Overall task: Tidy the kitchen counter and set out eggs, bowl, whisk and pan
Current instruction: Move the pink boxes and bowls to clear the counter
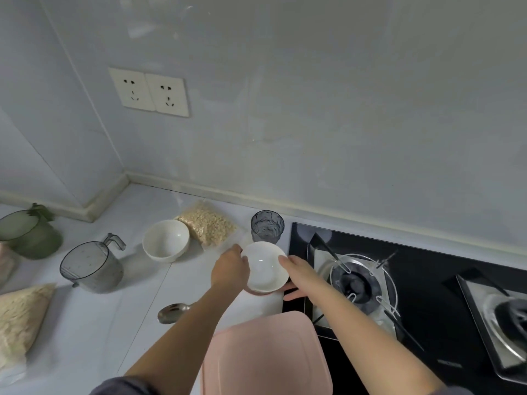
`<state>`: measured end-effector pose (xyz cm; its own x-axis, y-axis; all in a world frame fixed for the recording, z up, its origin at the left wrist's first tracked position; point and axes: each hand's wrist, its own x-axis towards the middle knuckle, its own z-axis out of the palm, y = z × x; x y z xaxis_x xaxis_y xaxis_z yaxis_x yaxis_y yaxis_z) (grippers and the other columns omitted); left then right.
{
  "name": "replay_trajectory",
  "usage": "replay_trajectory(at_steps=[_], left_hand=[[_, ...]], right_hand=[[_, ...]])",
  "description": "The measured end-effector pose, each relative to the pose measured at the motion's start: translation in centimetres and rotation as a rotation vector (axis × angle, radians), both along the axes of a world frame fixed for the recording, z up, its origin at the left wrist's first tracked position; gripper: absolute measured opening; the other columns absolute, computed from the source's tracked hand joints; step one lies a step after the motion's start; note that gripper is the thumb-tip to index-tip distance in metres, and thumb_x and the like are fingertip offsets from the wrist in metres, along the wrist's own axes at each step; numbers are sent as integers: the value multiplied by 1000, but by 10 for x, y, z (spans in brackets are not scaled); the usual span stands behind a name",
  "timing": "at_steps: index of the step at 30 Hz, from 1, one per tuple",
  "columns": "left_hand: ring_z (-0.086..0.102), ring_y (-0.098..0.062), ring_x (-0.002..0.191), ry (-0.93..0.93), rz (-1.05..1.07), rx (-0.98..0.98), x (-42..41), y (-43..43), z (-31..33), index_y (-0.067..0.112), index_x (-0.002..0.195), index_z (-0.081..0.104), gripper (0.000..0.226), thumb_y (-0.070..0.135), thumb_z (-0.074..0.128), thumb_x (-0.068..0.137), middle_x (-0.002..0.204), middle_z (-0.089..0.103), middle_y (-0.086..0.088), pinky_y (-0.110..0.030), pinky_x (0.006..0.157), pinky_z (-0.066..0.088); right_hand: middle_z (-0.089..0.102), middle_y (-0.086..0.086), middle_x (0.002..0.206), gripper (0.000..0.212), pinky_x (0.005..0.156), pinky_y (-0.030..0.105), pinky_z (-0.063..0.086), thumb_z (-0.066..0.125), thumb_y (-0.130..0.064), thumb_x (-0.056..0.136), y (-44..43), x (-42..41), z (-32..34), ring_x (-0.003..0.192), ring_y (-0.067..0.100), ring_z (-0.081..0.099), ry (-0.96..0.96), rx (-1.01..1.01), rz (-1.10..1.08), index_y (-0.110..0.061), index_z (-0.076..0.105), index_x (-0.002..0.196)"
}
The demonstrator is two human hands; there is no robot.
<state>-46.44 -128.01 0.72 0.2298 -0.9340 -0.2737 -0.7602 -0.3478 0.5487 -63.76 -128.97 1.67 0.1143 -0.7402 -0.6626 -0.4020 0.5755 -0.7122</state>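
A small white bowl (266, 266) is held above the counter, tilted toward me, between both hands. My left hand (229, 267) grips its left rim with curled fingers. My right hand (296, 276) cups its right side and underside, fingers reaching below it. A second, larger white bowl (166, 240) stands upright on the white counter (119, 323) to the left. No eggs, whisk or pan are in view.
A dark glass (267, 226) and a bag of oats (206, 223) stand behind the held bowl. A clear measuring jug (91, 266), green jug (28, 233), another bag (20, 320), a spoon (172, 312) and a pink board (265, 357) lie around. The black gas hob (413, 295) is right.
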Motion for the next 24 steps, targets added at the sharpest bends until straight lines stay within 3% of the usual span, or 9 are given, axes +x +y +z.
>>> replay_trajectory(at_steps=[4,7,18,21,24], left_hand=[[56,-32,107,-34,0,-20,-1,-1,-10,4,117,52,28,22,43,98,118,54,-14,-39,87,44],[56,-33,104,-13,20,-25,0,-2,-14,2,112,52,25,21,44,98,115,54,-14,-39,86,43],[58,-34,96,59,74,-4,4,-6,-17,11,90,41,16,21,53,94,99,61,-15,-36,77,45],[58,-33,95,108,114,5,6,-3,-20,9,96,44,17,22,55,93,94,57,-8,-34,74,43],[60,-31,97,119,115,68,8,-2,-26,7,108,53,26,28,51,94,101,60,-8,-33,81,46]], right_hand=[[61,11,115,41,71,40,61,45,-17,96,-3,5,-12,84,24,69,75,-2,40,-15,42,137],[62,13,111,43,68,40,61,40,-9,93,-7,8,-18,79,24,70,96,-12,42,-14,43,136],[62,14,111,43,70,41,61,38,-6,93,-13,11,-25,81,27,71,120,8,80,-15,42,135],[62,18,112,43,67,39,61,36,-8,94,-13,13,-22,80,29,72,110,47,82,-15,39,136],[63,19,108,45,62,37,61,34,-6,93,-13,18,-23,72,27,71,82,94,61,-15,37,137]])
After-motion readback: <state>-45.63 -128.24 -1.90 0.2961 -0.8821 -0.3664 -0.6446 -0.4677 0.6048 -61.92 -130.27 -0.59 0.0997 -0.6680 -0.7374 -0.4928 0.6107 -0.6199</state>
